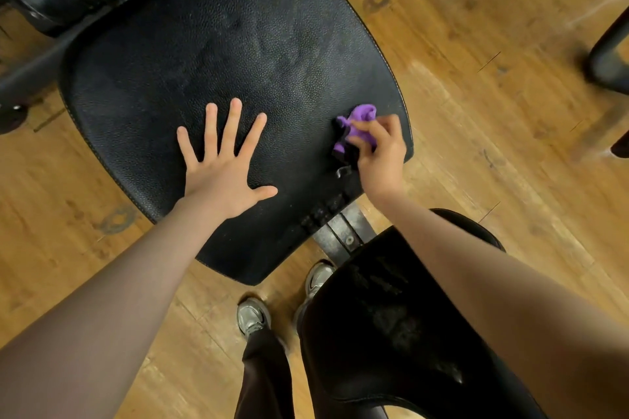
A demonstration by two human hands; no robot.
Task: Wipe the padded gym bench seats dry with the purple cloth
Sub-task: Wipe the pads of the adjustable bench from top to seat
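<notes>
The left hand [224, 163] lies flat on the black seat [238, 54], with all fingers straight and spread wide. The right hand [379, 155] is at the right edge of the same seat, and its fingers are curled around the purple cloth [362, 114], which is bunched and touches the seat. A second pad [381, 323] is below, under the right arm. Two grey shoes [253, 316] stand on the wooden floor [476, 112].

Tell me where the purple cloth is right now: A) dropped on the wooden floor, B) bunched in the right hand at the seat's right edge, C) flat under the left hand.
B: the right hand pinches the bunched purple cloth on the seat pad.
</notes>
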